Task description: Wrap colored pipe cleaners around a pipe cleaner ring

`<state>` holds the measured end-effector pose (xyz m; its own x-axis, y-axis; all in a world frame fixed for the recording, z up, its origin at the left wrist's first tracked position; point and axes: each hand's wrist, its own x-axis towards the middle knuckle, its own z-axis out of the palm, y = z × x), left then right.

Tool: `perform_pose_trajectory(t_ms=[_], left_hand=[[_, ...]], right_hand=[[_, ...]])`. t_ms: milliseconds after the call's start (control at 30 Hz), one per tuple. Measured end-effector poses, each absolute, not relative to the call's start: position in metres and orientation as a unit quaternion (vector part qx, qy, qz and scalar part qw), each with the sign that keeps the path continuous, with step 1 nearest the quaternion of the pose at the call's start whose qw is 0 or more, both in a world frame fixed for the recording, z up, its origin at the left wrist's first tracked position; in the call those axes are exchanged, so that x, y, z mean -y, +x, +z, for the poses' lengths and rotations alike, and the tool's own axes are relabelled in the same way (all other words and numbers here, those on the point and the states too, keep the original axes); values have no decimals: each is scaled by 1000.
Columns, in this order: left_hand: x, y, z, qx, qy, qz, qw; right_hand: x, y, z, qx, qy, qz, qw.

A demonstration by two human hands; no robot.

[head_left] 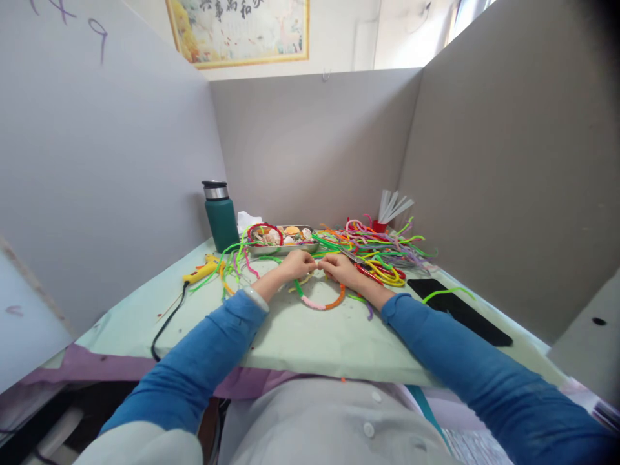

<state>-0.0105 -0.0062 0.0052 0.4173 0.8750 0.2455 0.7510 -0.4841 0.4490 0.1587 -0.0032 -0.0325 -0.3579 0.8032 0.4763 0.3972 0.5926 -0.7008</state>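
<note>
A grey garment (310,423) filled the nearest part of the view, with two blue sleeves (208,365) reaching forward over the counter (310,352). Toward the right lay a flat black slab (460,313), a bright green stem (448,292) across it; on the left was a yellow glue gun (198,272) with a dark cord. Between the forearms sat a ring (316,306) of fuzzy stems, its near arc pink, with green toward the left and orange toward the right. The left hand (296,263) and right hand (341,268) met at its far side, their fingers drawn into narrow pinches, seemingly on the ring; the exact grip, and a small pale spot between the tips, could not be made out. The ring looked very light, soft on the outside and springy within, likely to bend out of round if squeezed rather than break, and not slippery. A light pinch beside the join at the far side seemed the best hold, the near arc perhaps serving to steady it. Beyond the right hand were red-handled scissors (369,273) and a loose heap of coloured stems (394,248). Farther off stood a metal tray (290,248) of mixed pieces, a green bottle (221,225) and a red cup (379,227) of translucent sticks (392,208), before a grey partition (314,148).
</note>
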Motion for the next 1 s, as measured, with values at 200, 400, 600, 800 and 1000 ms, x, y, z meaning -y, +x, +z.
perform_pose_trajectory(t_ms=[200, 400, 600, 800, 1000], left_hand=[[9, -12, 5, -495, 796, 240, 254], [13, -12, 7, -488, 790, 239, 284], [15, -12, 9, -483, 797, 237, 276], [14, -13, 9, -486, 805, 238, 245], [14, -12, 11, -496, 808, 230, 218]], right_hand=[[5, 159, -32, 789, -382, 238, 418], [5, 159, -31, 791, -384, 237, 413], [5, 158, -31, 793, -379, 235, 414], [5, 158, -31, 795, -380, 233, 413], [4, 158, -31, 798, -378, 227, 410]])
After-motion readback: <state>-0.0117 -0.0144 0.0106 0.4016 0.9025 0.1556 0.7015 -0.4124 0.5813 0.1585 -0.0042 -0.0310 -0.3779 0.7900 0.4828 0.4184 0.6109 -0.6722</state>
